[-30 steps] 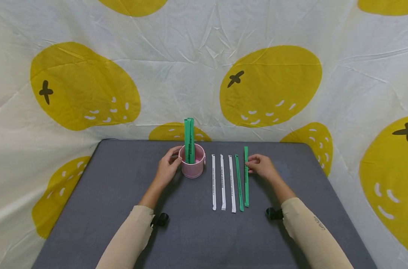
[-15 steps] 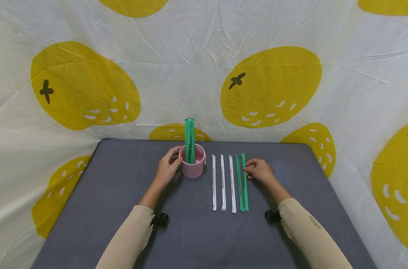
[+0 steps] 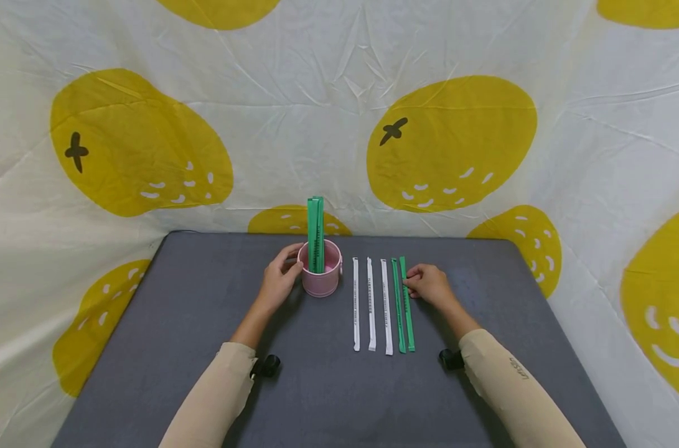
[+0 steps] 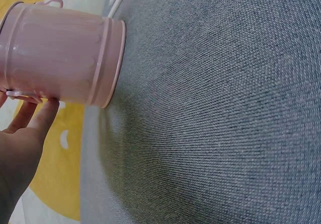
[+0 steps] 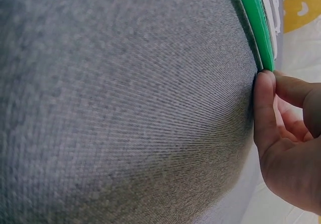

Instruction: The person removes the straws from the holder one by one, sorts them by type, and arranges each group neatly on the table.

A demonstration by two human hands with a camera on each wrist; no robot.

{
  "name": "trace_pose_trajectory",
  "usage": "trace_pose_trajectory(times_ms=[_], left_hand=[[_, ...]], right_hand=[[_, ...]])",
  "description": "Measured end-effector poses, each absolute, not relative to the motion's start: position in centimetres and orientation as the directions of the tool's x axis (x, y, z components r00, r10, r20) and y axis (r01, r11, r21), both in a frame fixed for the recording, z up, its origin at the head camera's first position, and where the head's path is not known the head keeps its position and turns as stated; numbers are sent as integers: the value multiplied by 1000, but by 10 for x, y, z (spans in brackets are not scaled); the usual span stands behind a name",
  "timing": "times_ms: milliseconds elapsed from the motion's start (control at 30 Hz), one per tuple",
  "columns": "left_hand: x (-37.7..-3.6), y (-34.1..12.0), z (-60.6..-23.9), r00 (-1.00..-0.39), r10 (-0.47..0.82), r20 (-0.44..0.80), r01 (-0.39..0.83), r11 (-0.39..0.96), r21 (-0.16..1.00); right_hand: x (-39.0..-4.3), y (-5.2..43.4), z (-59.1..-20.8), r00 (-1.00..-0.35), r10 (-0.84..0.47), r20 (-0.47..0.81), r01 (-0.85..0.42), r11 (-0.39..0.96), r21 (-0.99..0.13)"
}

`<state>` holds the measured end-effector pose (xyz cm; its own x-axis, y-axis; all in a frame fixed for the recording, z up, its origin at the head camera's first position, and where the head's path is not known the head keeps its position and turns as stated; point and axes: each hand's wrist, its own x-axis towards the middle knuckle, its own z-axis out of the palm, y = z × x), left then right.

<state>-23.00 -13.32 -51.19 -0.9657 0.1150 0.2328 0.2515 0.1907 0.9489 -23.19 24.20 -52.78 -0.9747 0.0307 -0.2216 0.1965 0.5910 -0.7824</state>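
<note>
A pink cup (image 3: 320, 280) stands at the middle of the grey table (image 3: 205, 323) with several green wrapped straws (image 3: 315, 233) upright in it. My left hand (image 3: 279, 281) grips the cup's left side; the left wrist view shows the fingers (image 4: 42, 116) against the cup (image 4: 60, 58). Right of the cup lie three white wrapped straws (image 3: 371, 303) and two green ones in a row. My right hand (image 3: 427, 286) pinches the rightmost green straw (image 3: 408, 314) near its far end, beside the other green straw (image 3: 398, 308). In the right wrist view the thumb (image 5: 265, 108) touches the straw's edge (image 5: 253, 18).
A white cloth with yellow fruit prints (image 3: 451, 143) hangs behind and around the table. Bare grey table surface lies in front of the straws and to both sides. Black wrist cameras (image 3: 266, 366) sit on both beige sleeves.
The right hand has slid the rightmost green straw left and toward me until it lies against the other green straw. The left hand and cup have not moved.
</note>
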Motion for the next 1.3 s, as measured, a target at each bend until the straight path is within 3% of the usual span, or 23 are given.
trace_pose_trajectory(times_ms=[267, 600, 1300], left_hand=[[-231, -133, -510, -971, 125, 206, 229, 215, 949], [-212, -130, -470, -971, 148, 190, 224, 264, 938], [-214, -132, -474, -970, 159, 183, 216, 222, 951]], right_hand=[[-232, 241, -527, -974, 40, -221, 201, 599, -775], [-234, 240, -528, -980, 16, -198, 163, 636, -754], [-241, 247, -520, -997, -65, -48, -25, 810, -586]])
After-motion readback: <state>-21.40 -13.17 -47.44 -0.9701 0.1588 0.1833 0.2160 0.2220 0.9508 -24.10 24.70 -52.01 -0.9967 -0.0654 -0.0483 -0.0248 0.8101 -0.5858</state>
